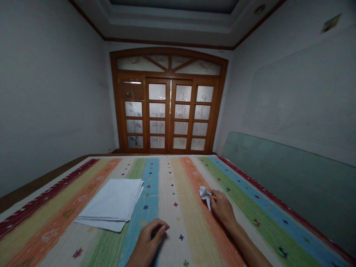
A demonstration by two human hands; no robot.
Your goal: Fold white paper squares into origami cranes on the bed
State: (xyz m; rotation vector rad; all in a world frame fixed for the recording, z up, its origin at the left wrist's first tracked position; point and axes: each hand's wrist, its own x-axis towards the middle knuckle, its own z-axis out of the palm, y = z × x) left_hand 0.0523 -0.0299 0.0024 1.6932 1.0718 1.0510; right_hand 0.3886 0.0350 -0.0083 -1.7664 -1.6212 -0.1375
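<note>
My right hand (222,209) pinches a crumpled white tissue (205,196) between thumb and fingers, just above the multicoloured striped woven cover (172,174). My left hand (150,237) rests on the cover near the near edge of the view, its fingers curled in and nothing visible in them. A folded stack of white cloth (109,202) lies flat on the cover, to the left of and beyond my left hand, not touching either hand.
The striped cover spreads over a wide bed or platform with a brown wooden edge (36,189) on the left. A green glass panel (278,178) leans along the right wall. Wooden doors with frosted panes (167,111) stand beyond the far edge.
</note>
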